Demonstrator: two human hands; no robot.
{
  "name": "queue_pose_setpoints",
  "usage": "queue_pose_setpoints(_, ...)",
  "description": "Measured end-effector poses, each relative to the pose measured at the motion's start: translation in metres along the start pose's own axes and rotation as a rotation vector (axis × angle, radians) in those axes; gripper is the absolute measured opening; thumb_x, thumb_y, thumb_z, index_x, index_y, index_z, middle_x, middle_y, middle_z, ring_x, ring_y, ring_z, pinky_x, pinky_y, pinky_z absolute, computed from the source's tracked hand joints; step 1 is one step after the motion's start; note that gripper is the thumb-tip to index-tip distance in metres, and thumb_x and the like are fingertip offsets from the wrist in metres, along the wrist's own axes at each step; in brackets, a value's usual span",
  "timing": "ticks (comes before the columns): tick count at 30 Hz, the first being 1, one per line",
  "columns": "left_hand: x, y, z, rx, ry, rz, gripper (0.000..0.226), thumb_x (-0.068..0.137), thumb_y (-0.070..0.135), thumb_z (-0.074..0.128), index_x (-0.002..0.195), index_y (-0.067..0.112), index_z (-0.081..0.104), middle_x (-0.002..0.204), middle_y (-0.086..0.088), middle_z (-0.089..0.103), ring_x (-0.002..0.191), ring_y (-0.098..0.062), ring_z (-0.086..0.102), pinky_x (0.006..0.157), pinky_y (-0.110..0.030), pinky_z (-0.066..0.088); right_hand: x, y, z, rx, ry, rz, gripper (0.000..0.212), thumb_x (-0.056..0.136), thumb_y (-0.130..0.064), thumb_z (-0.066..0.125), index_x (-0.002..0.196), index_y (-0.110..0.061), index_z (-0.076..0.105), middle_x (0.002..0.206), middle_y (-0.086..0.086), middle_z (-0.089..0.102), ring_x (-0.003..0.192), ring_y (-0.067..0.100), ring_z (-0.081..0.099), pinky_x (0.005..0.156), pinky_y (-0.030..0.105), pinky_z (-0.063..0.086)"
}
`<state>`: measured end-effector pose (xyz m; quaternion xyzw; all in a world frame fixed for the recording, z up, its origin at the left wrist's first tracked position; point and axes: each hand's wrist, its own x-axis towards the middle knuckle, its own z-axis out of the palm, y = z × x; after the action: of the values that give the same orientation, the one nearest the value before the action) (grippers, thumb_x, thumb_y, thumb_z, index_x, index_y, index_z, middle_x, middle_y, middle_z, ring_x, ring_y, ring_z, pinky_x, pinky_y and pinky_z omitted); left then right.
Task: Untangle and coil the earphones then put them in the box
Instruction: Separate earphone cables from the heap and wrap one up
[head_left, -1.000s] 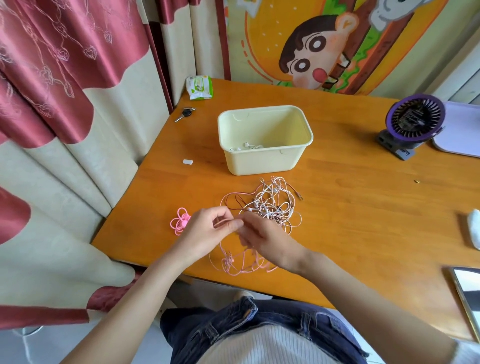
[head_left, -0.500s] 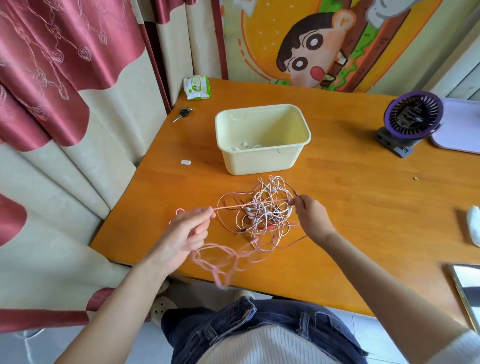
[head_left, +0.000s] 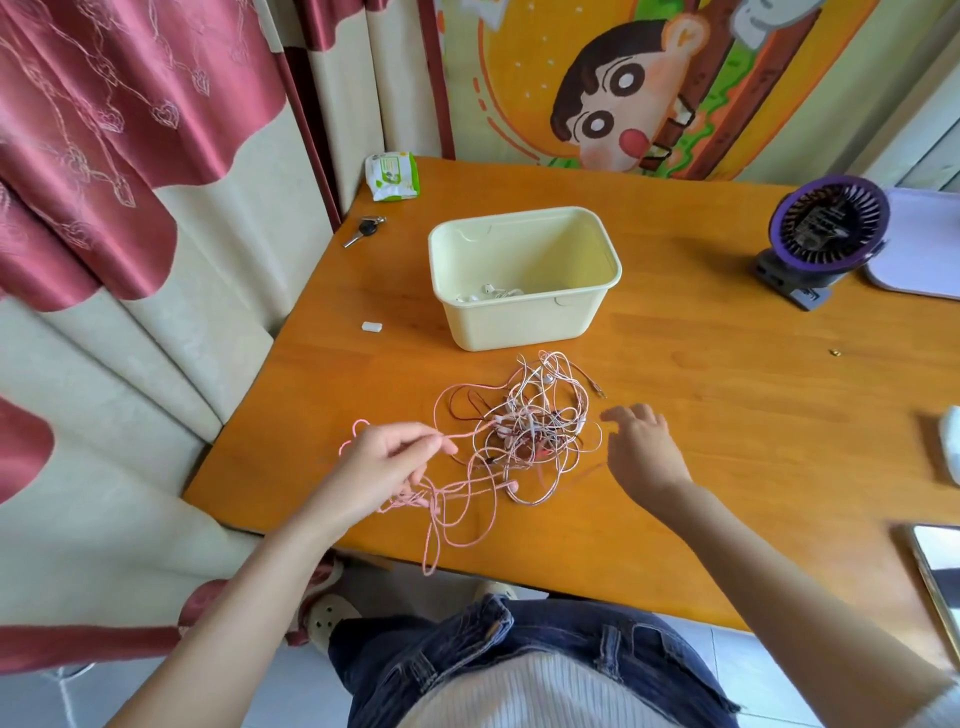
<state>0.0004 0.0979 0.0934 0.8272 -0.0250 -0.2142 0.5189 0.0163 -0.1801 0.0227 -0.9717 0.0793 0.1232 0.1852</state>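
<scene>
Pinching the pink cord (head_left: 429, 545) between thumb and fingertips, the left hand (head_left: 384, 462) hovers over the table (head_left: 727, 389) near its near-left corner. One strand runs from the pinch into the tangle (head_left: 530, 421), and slack loops trail below the palm and hang over the near edge. The right hand (head_left: 647, 454) is just right of the heap with its fingers loosely spread, gripping nothing that can be made out.

The tangle lies between the two hands, a little back from the near edge. It is a knot of pink, white and darker wires. Behind it, toward the middle of the table, stands the pale yellow box (head_left: 519, 325), open-topped, with white earphones (head_left: 488, 295) already lying inside against its near wall.

The cord looks light, limp and thin, so it should follow the slightest pull, and a hard tug would likely tighten the knot rather than free it. Probably the best hold is a free end or an earbud — something with bulk to pinch — feeding it back through the loops while the other hand pins the heap down.
</scene>
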Motion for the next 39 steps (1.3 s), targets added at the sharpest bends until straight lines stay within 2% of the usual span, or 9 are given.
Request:
queue_pose_setpoints(5, 0.009, 0.016, 0.036, 0.182, -0.104, 0.115, 0.02, 0.096, 0.019, 0.051, 0.088, 0.025, 0.068, 0.046, 0.023, 0.052, 0.046, 0.003, 0.048, 0.067, -0.019, 0.052, -0.044, -0.066, -0.018, 0.343, 0.078, -0.561, 0.035, 0.095, -0.008, 0.05, 0.129, -0.011, 0.05, 0.128, 0.005, 0.05, 0.12, 0.018, 0.044, 0.1, 0.017, 0.029)
queue_pose_setpoints(8, 0.013, 0.02, 0.045, 0.227, -0.067, 0.145, 0.029, 0.096, 0.02, 0.051, 0.073, 0.036, 0.056, 0.046, 0.024, 0.053, 0.047, 0.003, 0.049, 0.052, -0.009, 0.037, -0.051, -0.077, -0.012, 0.252, 0.006, -0.702, 0.046, 0.089, 0.007, 0.045, 0.131, -0.011, 0.046, 0.119, 0.006, 0.053, 0.111, 0.016, 0.045, 0.105, 0.023, 0.028)
queue_pose_setpoints(13, 0.008, 0.012, 0.038, 0.227, -0.081, 0.14, 0.027, 0.1, 0.024, 0.042, 0.075, 0.029, 0.052, 0.057, 0.009, 0.047, 0.054, -0.008, 0.048, 0.067, -0.039, 0.051, -0.051, -0.076, -0.013, 0.376, -0.134, -0.619, 0.021, 0.099, -0.018, 0.044, 0.109, -0.01, 0.061, 0.096, 0.001, 0.058, 0.086, 0.014, 0.052, 0.079, 0.023, 0.041)
queue_pose_setpoints(17, 0.001, 0.005, 0.031, 0.224, -0.119, 0.105, 0.026, 0.1, 0.027, 0.039, 0.078, 0.026, 0.054, 0.052, 0.009, 0.034, 0.052, -0.012, 0.035, 0.06, -0.027, 0.044, -0.045, -0.063, -0.021, 0.467, -0.095, -0.512, 0.02, 0.096, -0.016, 0.049, 0.084, -0.019, 0.064, 0.066, -0.011, 0.057, 0.06, 0.007, 0.049, 0.058, 0.016, 0.037)
queue_pose_setpoints(20, 0.001, -0.007, 0.022, 0.25, -0.107, 0.043, 0.03, 0.101, 0.024, 0.036, 0.077, 0.022, 0.052, 0.052, 0.008, 0.032, 0.049, -0.008, 0.033, 0.053, -0.028, 0.03, -0.031, -0.046, -0.024, 0.375, 0.026, -0.439, 0.022, 0.096, -0.017, 0.05, 0.083, -0.022, 0.068, 0.06, -0.015, 0.054, 0.073, 0.01, 0.052, 0.068, 0.024, 0.04)
queue_pose_setpoints(23, 0.004, -0.019, 0.02, 0.298, -0.154, -0.05, 0.031, 0.101, 0.019, 0.036, 0.075, 0.019, 0.052, 0.058, 0.004, 0.044, 0.057, -0.014, 0.048, 0.06, -0.03, 0.042, -0.017, -0.033, -0.02, 0.319, 0.079, -0.323, 0.023, 0.096, -0.021, 0.048, 0.084, -0.026, 0.067, 0.065, -0.014, 0.056, 0.084, 0.016, 0.05, 0.071, 0.031, 0.039)
queue_pose_setpoints(33, 0.005, -0.048, 0.013, 0.632, -0.199, -0.152, 0.03, 0.099, 0.022, 0.04, 0.075, 0.031, 0.056, 0.075, 0.012, 0.06, 0.06, -0.002, 0.054, 0.059, -0.019, 0.042, 0.02, 0.006, -0.035, 0.617, 0.359, 0.061, 0.027, 0.097, -0.01, 0.04, 0.08, -0.016, 0.06, 0.06, -0.006, 0.051, 0.058, 0.016, 0.047, 0.056, 0.02, 0.036)
queue_pose_setpoints(35, 0.002, -0.05, 0.013, 0.724, -0.151, -0.134, 0.034, 0.099, 0.021, 0.038, 0.073, 0.032, 0.056, 0.066, 0.015, 0.057, 0.055, 0.0, 0.049, 0.053, -0.013, 0.032, 0.024, 0.018, -0.031, 0.674, 0.413, 0.185, 0.027, 0.097, -0.012, 0.039, 0.084, -0.013, 0.062, 0.062, -0.002, 0.051, 0.065, 0.024, 0.049, 0.063, 0.031, 0.04)
queue_pose_setpoints(39, 0.001, -0.043, 0.014, 0.67, -0.066, -0.088, 0.035, 0.099, 0.018, 0.036, 0.07, 0.029, 0.053, 0.081, 0.013, 0.055, 0.078, -0.006, 0.053, 0.063, -0.016, 0.034, 0.016, 0.032, -0.02, 0.475, 0.293, 0.219, 0.028, 0.097, -0.013, 0.039, 0.101, -0.01, 0.067, 0.079, 0.001, 0.06, 0.083, 0.029, 0.054, 0.068, 0.032, 0.037)
